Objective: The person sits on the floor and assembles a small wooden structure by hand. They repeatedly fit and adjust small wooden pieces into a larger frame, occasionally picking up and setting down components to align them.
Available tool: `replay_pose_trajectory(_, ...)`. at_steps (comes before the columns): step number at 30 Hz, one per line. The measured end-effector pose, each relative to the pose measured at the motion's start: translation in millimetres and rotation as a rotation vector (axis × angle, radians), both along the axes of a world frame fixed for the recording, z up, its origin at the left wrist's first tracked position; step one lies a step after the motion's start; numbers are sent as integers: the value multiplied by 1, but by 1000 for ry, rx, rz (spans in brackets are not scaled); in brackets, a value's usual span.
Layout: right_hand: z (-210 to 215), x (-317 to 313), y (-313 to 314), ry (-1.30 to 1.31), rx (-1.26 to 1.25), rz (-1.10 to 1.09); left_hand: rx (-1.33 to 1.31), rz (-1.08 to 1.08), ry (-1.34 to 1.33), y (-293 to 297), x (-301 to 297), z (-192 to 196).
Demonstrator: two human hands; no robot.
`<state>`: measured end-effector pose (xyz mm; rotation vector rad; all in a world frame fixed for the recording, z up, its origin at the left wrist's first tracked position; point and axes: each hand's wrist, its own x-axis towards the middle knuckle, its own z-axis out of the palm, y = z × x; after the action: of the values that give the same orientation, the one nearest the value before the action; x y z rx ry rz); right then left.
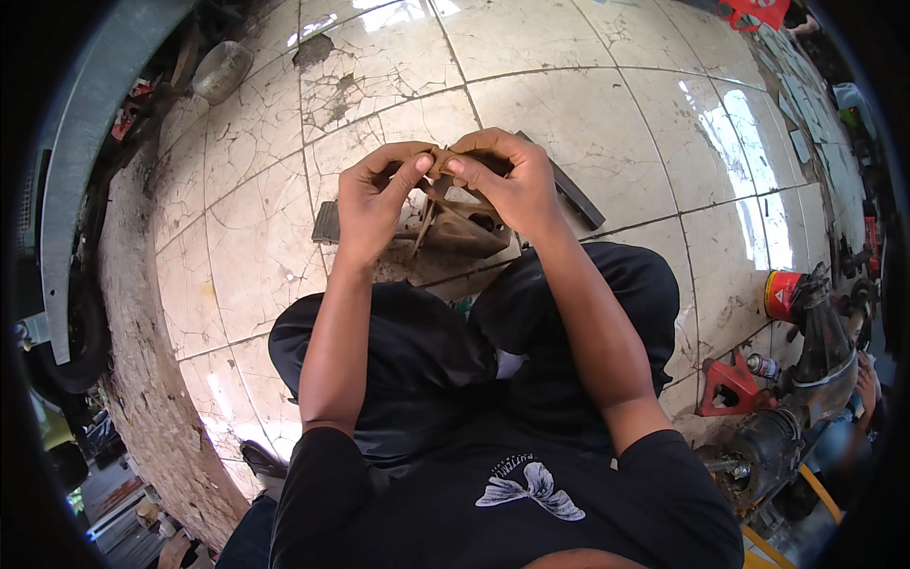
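In front of my knees, both hands are raised close together with their fingertips nearly meeting. Between them is a small brown piece (439,162), rusty or dirty, mostly covered by the fingers; its kind cannot be made out. My left hand (377,192) pinches its left side with thumb and bent fingers, and my right hand (517,180) pinches the right side the same way. Just beneath lies a rusty metal bracket (466,234) on the tiles. A dark ribbed pad (325,223) shows left of it, and a dark straight bar (580,199) lies to the right.
Cracked cream tiles (569,104) cover the floor. At right stand a red jack stand (728,387), a red and yellow can (782,296), a small spray can (761,366) and a bulky dark metal housing (817,327), with another person beyond. A worn ledge (142,313) borders the left.
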<state>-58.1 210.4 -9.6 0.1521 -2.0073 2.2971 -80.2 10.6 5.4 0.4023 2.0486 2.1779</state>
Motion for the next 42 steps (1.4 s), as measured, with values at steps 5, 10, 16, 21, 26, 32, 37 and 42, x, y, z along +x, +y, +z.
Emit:
replay_pose_trajectory(5,-3,-1,0,-22,41,45,-8,56,-25,-1,2,-12)
replay_pose_trajectory(10,-11,-5,1,-58,-19,82,-12,116,-9,-1,2,-13)
replay_pose_trajectory(16,-13,-4,4,-79,-91,159,-22,91,-57,-1,1,-11)
replay_pose_trajectory(21,-18,-3,0,26,-125,149,-5,25,-12,0,0,-15)
replay_pose_trajectory(26,-22,-1,-8,56,-118,52,-72,27,54,7,6,-16)
replay_pose_trajectory(32,-13,1,-10,35,-10,-215,-275,1,469,7,3,-21)
replay_pose_trajectory(37,-14,5,5,-27,301,-156,-298,125,400,7,-6,-22)
replay_pose_trajectory(42,-10,14,-4,193,758,-220,-34,-119,-150,17,-24,-57)
